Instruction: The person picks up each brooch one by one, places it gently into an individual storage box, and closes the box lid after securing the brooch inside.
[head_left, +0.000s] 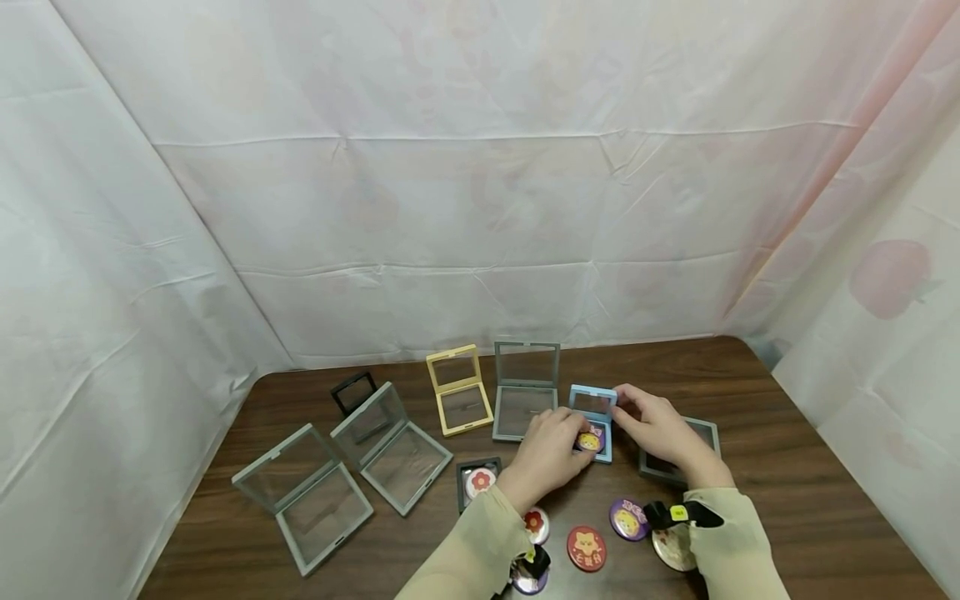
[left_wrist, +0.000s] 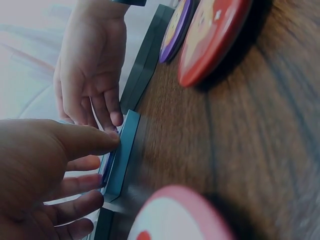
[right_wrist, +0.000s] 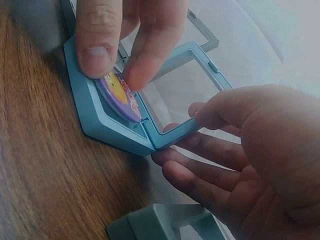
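Observation:
A small light-blue hinged case (head_left: 608, 455) stands with its clear lid raised at the right of the middle of the table. My left hand (head_left: 546, 452) pinches a round purple badge (right_wrist: 120, 99) with a yellow cartoon figure. In the right wrist view the badge is tilted, partly inside the case's lower half, with thumb and finger on its rim. My right hand (head_left: 662, 432) holds the case's raised lid (right_wrist: 172, 95) at its side edge, thumb in front and fingers behind. How far down the badge's hidden edge sits cannot be seen.
Open grey cases (head_left: 408, 467) stand at the left, a yellow case (head_left: 465, 407) and another grey case (head_left: 527, 412) behind. A black case (head_left: 354, 390) is farther back. Near me lie a red badge (head_left: 587, 548), a purple badge (head_left: 628, 520) and several others. A grey case (head_left: 705, 432) sits beside my right hand.

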